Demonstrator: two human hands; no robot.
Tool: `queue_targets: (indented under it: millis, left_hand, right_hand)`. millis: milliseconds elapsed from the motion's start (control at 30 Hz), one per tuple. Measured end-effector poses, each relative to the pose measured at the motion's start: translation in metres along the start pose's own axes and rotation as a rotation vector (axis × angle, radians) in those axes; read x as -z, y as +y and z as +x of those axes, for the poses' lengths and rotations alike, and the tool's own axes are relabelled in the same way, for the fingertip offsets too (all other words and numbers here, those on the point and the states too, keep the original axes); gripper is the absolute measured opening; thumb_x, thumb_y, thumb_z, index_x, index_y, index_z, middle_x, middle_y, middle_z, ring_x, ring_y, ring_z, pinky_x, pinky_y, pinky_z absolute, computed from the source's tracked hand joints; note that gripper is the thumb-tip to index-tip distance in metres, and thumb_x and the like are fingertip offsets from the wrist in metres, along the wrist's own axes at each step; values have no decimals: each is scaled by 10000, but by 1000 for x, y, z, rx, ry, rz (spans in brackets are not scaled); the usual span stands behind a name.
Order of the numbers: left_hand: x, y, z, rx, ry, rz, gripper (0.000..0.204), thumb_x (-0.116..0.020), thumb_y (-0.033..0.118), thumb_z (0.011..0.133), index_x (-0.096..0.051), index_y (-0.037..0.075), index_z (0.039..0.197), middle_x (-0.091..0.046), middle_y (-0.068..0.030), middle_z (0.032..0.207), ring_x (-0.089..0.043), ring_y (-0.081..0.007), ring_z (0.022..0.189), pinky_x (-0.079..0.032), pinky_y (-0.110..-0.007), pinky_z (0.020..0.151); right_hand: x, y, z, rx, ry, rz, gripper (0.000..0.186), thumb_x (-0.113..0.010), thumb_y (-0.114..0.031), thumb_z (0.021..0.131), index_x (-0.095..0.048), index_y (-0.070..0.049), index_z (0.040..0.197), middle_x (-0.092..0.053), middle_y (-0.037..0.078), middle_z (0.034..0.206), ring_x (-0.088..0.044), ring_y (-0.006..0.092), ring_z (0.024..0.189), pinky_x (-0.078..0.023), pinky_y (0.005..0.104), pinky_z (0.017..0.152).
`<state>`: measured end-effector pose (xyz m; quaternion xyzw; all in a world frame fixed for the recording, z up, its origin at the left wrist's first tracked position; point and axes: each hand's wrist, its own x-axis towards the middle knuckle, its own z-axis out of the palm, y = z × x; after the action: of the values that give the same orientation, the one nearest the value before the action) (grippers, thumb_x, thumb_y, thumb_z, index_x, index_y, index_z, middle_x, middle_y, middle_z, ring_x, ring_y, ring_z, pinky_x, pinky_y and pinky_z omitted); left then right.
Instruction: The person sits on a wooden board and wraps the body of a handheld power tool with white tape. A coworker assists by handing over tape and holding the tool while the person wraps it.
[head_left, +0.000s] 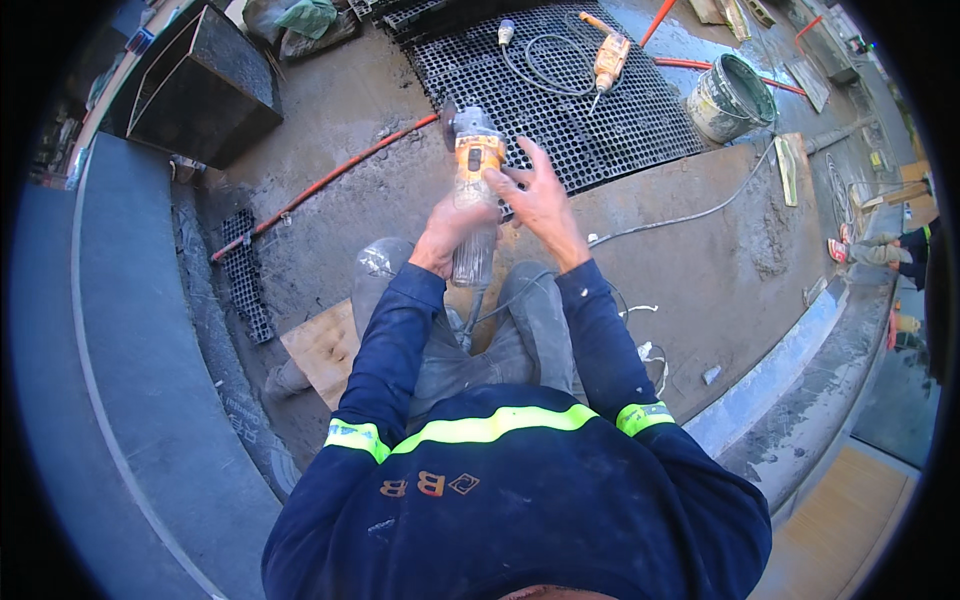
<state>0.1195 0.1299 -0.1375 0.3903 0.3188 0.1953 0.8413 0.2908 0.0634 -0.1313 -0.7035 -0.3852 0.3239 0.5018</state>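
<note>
An orange and grey angle grinder (481,157) is held upright in front of my knees, its dark disc at the far left end. My left hand (452,232) is wrapped round its body and is slightly blurred. My right hand (545,205) is at the grinder's right side with fingers spread; the thumb side meets or nearly meets the casing. From the grinder's lower end a grey cord (472,318) drops between my legs.
Black perforated plastic matting (640,125) covers the floor ahead, bearing an orange drill (610,62) with its cord. A stained bucket (728,100) stands to the right. An orange hose (335,172) crosses at left, near a dark box (205,90). Someone's legs (875,252) show at far right.
</note>
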Motion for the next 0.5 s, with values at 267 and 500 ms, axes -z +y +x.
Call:
queue_targets:
  millis: [267, 500]
  left_hand:
    - [-21, 52, -83, -72, 90, -53, 610, -586, 412, 1034, -503, 7, 1482, -714, -146, 1158, -750, -224, 874, -643, -374, 730]
    - [13, 21, -115, -128, 296, 4, 548, -525, 428, 1061, -533, -30, 1364, -743, -154, 977, -752, -245, 695, -653, -371, 646]
  right_hand:
    - [-19, -91, -36, 190, -28, 157, 932, -847, -482, 892, -400, 7, 1547, -696, 279, 1275, -747, 359, 1098, -603, 423, 928]
    - [-58, -80, -57, 130, -226, 51, 856, -794, -479, 917, -445, -31, 1557, -732, 267, 1199, -769, 322, 1009, -595, 411, 890]
